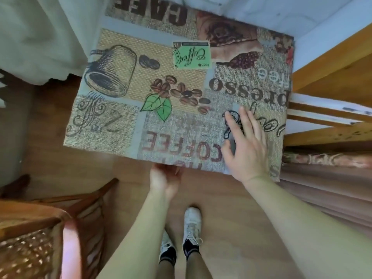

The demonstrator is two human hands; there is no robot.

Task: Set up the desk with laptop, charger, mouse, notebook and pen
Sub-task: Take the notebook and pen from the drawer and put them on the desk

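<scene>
**Right hand covering a dark mouse on the coffee-print bench**

The person is standing at a small bench [124, 125] that is wearing a cloth printed with coffee beans, a mug and words such as "COFFEE" and "CAFE". The right hand [248, 150] is lying palm-down on the near right part of the cloth, its fingers [249, 119] spreading loosely forward and draping over a dark grey mouse [231, 140]. Only a strip of the mouse is showing at the thumb side of the palm; the rest is hiding under the hand, so whether the hand is gripping it or merely resting on it cannot be told. The mouse is sitting on the cloth just beside the printed letter "C", near the bench's front edge.

The left hand [166, 179] is reaching to the front edge of the bench, near its middle, with its fingertips curling up to touch the cloth's rim; it is blurring, and its hold cannot be made out.

A wicker chair [30, 238] is standing at the lower left on the wooden floor [231, 228], and a wooden frame [332, 63] is running along the right of the bench. White shoes [192, 220] are showing below.
</scene>
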